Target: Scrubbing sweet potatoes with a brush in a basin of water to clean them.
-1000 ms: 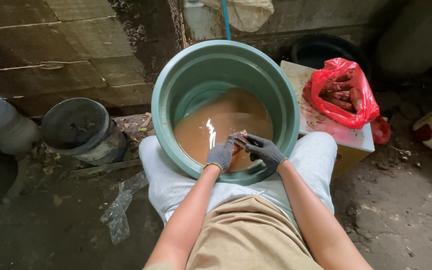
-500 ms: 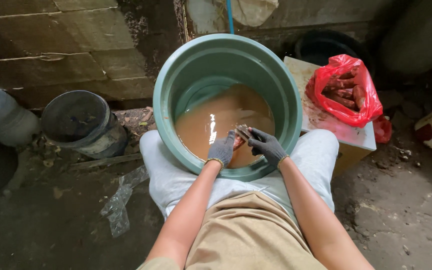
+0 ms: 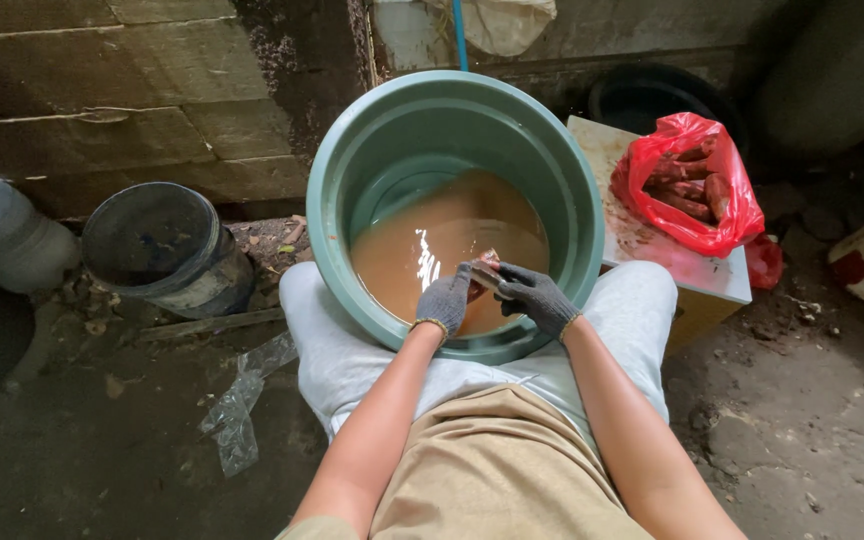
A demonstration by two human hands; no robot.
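Sweet potato [image 3: 482,272]: one reddish-brown root, held over the muddy brown water [image 3: 422,255] in one large green plastic tub [image 3: 337,170], near the tub's closer rim. Both hands wear dark grey knit gloves. The left hand [image 3: 445,300] is curled around the root from the left side; the right hand [image 3: 535,295] closes on it from the right, fingers laid along its top. The two hands meet on the root, clamped together over it, wrists raised just above the tub rim. Both forearms are bare and run up from the lower edge of the view, converging at the tub, which stands between the person's knees.

One red plastic bag [image 3: 692,190] lies open on one pale box [image 3: 652,250] right of the tub; it holds several more sweet potatoes, count unclear. One dark bucket [image 3: 167,245] stands left of the tub, well apart. One scrap of clear plastic film [image 3: 237,410] lies on the dirt floor.
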